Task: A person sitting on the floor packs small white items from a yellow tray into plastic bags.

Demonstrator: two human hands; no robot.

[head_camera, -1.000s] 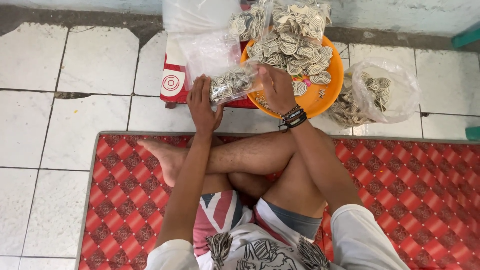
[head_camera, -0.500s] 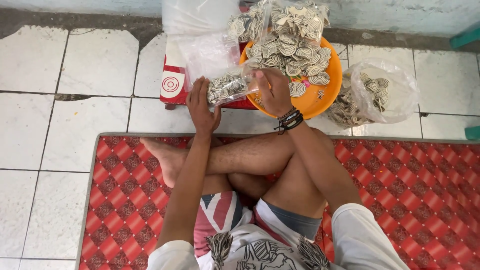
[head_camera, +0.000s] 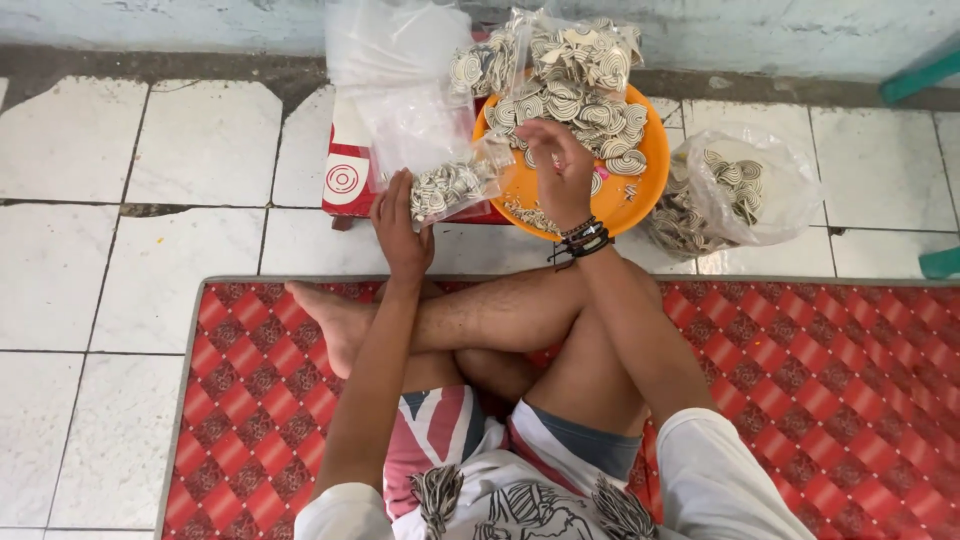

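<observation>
Two hands are busy at once, and that is where the trouble could start. My left hand has its fingers curled shut around the neck of a small clear plastic bag partly filled with cream-and-brown spiral-patterned discs; the bag lies out past my fingertips, sagging on its side over the edge of a low red and white stand. My right hand hovers over the round orange plastic tray, fingers bunched together as if pinching some of the loose spiral discs heaped just beyond them, though I cannot tell how many they grip.

I judge the bag's mouth the weak point: it is slack and only half held open, so discs carried across from my right fingers may miss it and scatter onto the white tiled floor below my left wrist. If my left fingers loosen, the tilted bag could spill what it already holds. The heap beyond my right fingertips stands tall and crowds the tray's rim, so a careless grab might send it sliding. To the right of my right hand, a bigger clear bag of discs slumps open on the floor, and a nudge from my forearm could tip it.
</observation>
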